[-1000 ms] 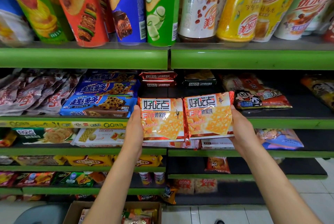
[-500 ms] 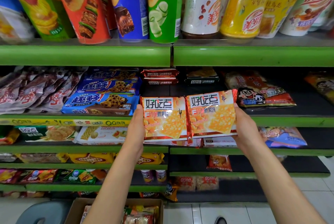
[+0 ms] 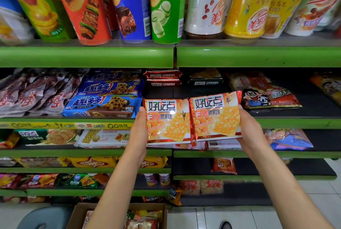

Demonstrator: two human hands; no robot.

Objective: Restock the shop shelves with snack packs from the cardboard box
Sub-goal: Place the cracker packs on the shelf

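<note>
Each hand, left hand (image 3: 137,134) and right hand (image 3: 249,130), gripped one glossy orange cracker pack (image 3: 168,120), side by side before the dark shelf gap (image 3: 203,91) directly beyond.

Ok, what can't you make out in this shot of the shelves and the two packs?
- Head view: fingers of the left hand and right hand are behind the two orange packs.
- Cardboard box: cut off by the bottom edge and crossed by the left arm.
- Tall cans: tops cut off by the top edge.
</note>
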